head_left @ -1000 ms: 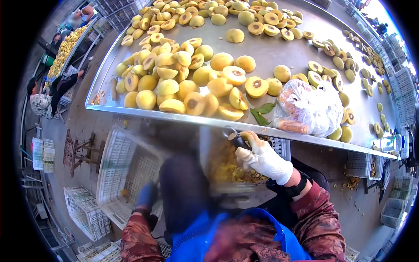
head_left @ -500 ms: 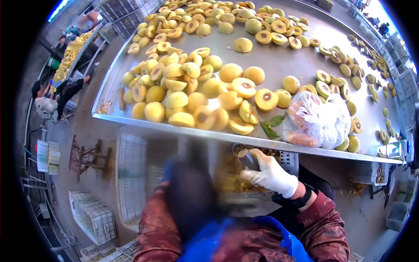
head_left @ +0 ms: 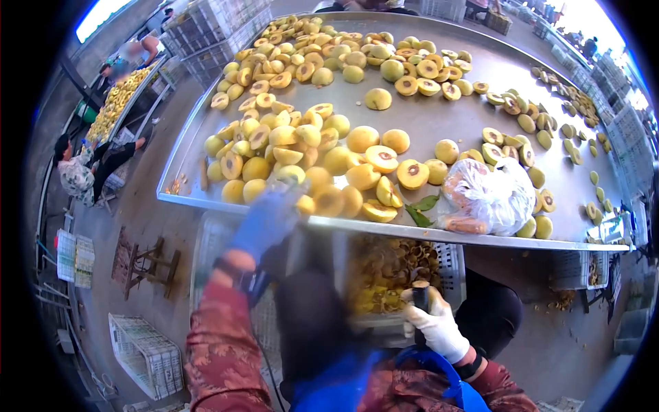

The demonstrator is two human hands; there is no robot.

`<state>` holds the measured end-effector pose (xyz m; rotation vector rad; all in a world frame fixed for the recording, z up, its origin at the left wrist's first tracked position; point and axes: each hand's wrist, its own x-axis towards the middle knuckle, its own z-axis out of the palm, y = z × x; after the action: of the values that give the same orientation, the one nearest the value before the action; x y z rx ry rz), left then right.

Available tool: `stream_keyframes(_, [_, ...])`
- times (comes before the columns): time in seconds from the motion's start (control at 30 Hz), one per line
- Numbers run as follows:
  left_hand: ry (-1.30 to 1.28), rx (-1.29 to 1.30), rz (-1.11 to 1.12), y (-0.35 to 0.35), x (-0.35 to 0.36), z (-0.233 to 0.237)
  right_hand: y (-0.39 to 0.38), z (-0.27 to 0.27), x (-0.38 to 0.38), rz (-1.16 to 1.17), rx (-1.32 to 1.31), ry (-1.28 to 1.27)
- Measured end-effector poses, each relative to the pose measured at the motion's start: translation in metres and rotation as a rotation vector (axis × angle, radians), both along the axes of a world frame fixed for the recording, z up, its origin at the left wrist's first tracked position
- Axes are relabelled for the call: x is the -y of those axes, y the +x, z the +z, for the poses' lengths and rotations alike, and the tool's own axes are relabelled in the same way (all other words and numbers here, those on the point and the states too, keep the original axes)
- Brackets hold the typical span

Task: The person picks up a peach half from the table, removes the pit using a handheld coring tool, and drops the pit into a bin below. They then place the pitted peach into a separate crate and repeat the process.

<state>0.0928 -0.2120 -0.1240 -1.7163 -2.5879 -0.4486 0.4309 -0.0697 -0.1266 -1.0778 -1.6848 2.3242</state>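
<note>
Over the metal table's front edge my left hand, in a blue glove, reaches to the heap of yellow fruit. It is smeared by motion, so its fingers and any fruit in them cannot be made out. My right hand, in a white glove, is closed around a dark-handled tool, held upright in front of my body. Below the table edge, a crate holds fruit scraps and pits, close to my right hand. Many fruits on the table are cut in half.
A clear plastic bag lies near the front edge beside green leaves. An empty-looking crate and a wooden stool stand on the floor at left. A seated person works at another table.
My left hand has come up from low in front of me to the fruit at the table edge. My right hand has moved down with the tool. The camera view has shifted slightly.
</note>
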Motion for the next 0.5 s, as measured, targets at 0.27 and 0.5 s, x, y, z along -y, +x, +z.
stream_keyframes(0.27, [-0.176,-0.018,-0.093,-0.014,-0.025,-0.006,0.027,-0.001,-0.017,0.101,-0.082,0.211])
stream_keyframes(0.5, [0.248,0.321,0.141,-0.004,-0.025,-0.003,-0.041,0.033,-0.065,0.273,-0.353,0.508])
